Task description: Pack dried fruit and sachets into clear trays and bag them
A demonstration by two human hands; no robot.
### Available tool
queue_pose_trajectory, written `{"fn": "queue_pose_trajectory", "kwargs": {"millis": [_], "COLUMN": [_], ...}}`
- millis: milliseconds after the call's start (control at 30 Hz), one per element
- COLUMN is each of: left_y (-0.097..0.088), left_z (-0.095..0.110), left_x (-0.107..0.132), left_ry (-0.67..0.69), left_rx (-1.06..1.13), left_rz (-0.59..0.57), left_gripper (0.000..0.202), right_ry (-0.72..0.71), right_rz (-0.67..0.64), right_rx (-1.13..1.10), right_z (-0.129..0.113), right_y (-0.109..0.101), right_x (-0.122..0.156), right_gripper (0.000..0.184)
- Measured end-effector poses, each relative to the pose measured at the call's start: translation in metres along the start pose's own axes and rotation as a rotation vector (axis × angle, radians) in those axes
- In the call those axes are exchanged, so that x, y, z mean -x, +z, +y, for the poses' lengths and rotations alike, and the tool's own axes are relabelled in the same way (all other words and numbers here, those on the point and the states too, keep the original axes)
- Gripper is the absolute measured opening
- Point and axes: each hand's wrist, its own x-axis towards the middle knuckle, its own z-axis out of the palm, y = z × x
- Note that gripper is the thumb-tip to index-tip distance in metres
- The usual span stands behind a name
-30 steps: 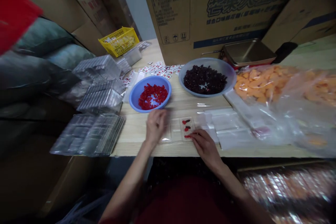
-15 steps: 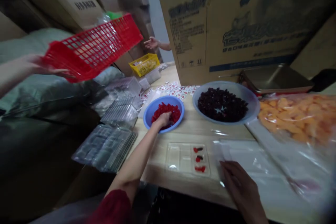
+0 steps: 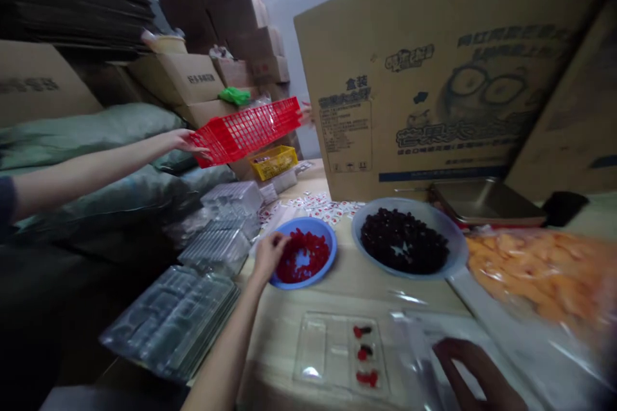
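My left hand (image 3: 270, 257) is over the left rim of a blue bowl (image 3: 332, 263), fingertips pinched together; whatever is between them is too small to make out. Small red gummy-like pieces (image 3: 308, 247) lie in the bowl. Below it, a clear compartment tray (image 3: 313, 347) holds three red-and-dark pieces (image 3: 365, 353) in its right compartment. At lower right, my right hand (image 3: 475, 369) is dark and blurred. Its thumb and finger curve together at the tips over clear plastic (image 3: 419, 359), and I cannot make out what they grip.
A pale bowl of dark pieces (image 3: 460, 257) and a bag of orange pieces (image 3: 540, 276) stand right. Clear trays (image 3: 168, 321) are stacked left. Another person's hand (image 3: 186, 141) holds a red basket (image 3: 241, 135), its far end at another hand (image 3: 306, 114). A large carton (image 3: 347, 167) stands behind.
My left hand has lifted out of the red pieces to the bowl's left rim. The red basket has moved right, to the far hand. The view has tilted up.
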Motion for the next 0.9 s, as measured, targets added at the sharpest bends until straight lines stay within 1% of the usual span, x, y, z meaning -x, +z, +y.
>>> {"fn": "queue_pose_trajectory", "kwargs": {"millis": [67,100,167,267,333,400,467,500,567,633,700,767,800,867,900], "left_y": [-0.006,-0.005,0.004,0.025,0.036,0.043,0.044,0.042,0.036,0.029,0.025,0.028,0.031,0.042,0.047], "left_z": [-0.013,-0.019,-0.027,-0.03,-0.028,-0.026,-0.026,-0.026,-0.027,-0.026,-0.022,-0.018,-0.016,-0.013,-0.012], "left_x": [0.005,0.009,0.018,0.038,0.049,0.055,0.056,0.055,0.051,0.044,0.034,0.02,0.012,-0.004,-0.012], "left_ry": [-0.025,-0.02,0.022,0.082,0.086,0.068,0.047,0.048,0.062,0.07,0.062,0.045,0.032,-0.01,-0.032], "left_rx": [0.035,0.067,0.145,0.181,0.172,0.186,0.215,0.224,0.212,0.149,0.0,-0.161,-0.222,-0.291,-0.31], "left_rz": [0.027,0.045,0.085,0.067,0.062,0.092,0.117,0.11,0.038,-0.111,-0.282,-0.399,-0.423,-0.419,-0.409], "left_gripper": [0.049,0.05,0.047,0.043,0.042,0.041,0.041,0.041,0.038,0.034,0.03,0.032,0.037,0.054,0.062], "right_ry": [0.056,0.056,0.016,-0.03,-0.033,0.045,0.125,0.15,0.167,0.17,0.163,0.127,0.1,0.052,0.042], "right_rz": [0.045,0.076,0.115,0.103,-0.012,-0.135,-0.24,-0.28,-0.333,-0.374,-0.368,-0.272,-0.205,-0.088,-0.057], "right_rx": [0.062,0.094,0.155,0.262,0.281,0.327,0.38,0.393,0.386,0.359,0.348,0.362,0.374,0.39,0.386], "right_z": [-0.006,-0.007,-0.003,0.017,0.034,0.049,0.061,0.065,0.07,0.072,0.072,0.072,0.071,0.07,0.07], "right_y": [-0.013,-0.019,-0.026,-0.025,-0.016,0.001,0.023,0.035,0.057,0.073,0.081,0.08,0.078,0.07,0.067], "right_x": [-0.007,-0.015,-0.038,-0.088,-0.124,-0.157,-0.182,-0.19,-0.198,-0.198,-0.194,-0.187,-0.183,-0.174,-0.17], "right_gripper": [0.023,0.021,0.021,0.026,0.023,0.019,0.017,0.017,0.015,0.014,0.013,0.011,0.013,0.019,0.02]}}
